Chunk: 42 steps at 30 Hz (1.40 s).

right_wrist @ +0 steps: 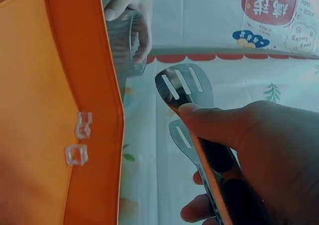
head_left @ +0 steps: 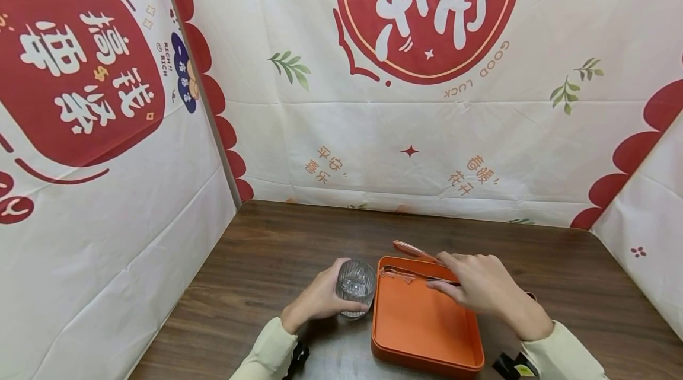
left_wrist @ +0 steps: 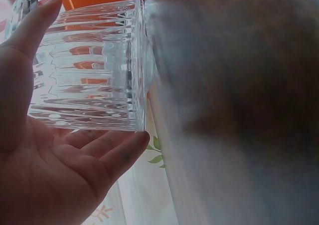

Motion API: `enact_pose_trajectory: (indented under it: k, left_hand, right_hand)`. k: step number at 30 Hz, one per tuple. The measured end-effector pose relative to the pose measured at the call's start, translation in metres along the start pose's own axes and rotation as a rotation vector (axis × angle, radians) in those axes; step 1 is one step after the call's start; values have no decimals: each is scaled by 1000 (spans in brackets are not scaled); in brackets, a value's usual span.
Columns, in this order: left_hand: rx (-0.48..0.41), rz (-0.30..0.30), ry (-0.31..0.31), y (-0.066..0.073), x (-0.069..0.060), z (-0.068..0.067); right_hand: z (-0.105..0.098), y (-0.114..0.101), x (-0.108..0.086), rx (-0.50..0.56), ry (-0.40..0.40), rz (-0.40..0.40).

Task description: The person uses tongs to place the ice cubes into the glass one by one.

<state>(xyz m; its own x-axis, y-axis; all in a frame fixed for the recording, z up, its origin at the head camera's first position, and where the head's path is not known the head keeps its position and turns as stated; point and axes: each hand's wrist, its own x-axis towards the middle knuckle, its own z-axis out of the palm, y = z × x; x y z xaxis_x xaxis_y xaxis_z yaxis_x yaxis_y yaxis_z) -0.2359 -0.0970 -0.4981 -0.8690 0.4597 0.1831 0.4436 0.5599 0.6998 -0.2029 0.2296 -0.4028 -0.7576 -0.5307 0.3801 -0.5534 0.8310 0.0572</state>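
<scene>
My left hand (head_left: 320,297) grips a clear ribbed glass (head_left: 356,282) beside the tray's left wall, thumb on the near side and fingers round the far side. Whether the glass holds anything is hard to tell through its ribs. In my right hand (head_left: 488,285) is a pair of metal tongs (right_wrist: 187,85) with slotted ends. The tongs stand spread, with nothing visible between their ends, over the far part of an orange square tray (head_left: 427,326). Small clear cubes (right_wrist: 77,155) lie along the tray's far wall.
A dark wood-grain table (head_left: 272,249) carries everything. White printed cloth (head_left: 405,131) walls it in at the back and both sides. A small black object (head_left: 514,366) sits at my right wrist, by the tray's near right corner.
</scene>
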Motion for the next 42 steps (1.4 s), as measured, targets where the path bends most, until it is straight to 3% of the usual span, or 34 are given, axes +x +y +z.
enact_pose_trajectory:
  k: [12, 29, 42]
  left_hand:
    - [-11, 2, 2, -2, -1, 1]
    - [-25, 10, -1, -2, -1, 1]
    - [-24, 7, 1, -3, 0, 1]
  right_hand:
    - [4, 9, -11, -7, -71, 60]
    - [19, 11, -15, 1, -156, 61]
    - [28, 13, -14, -46, -272, 78]
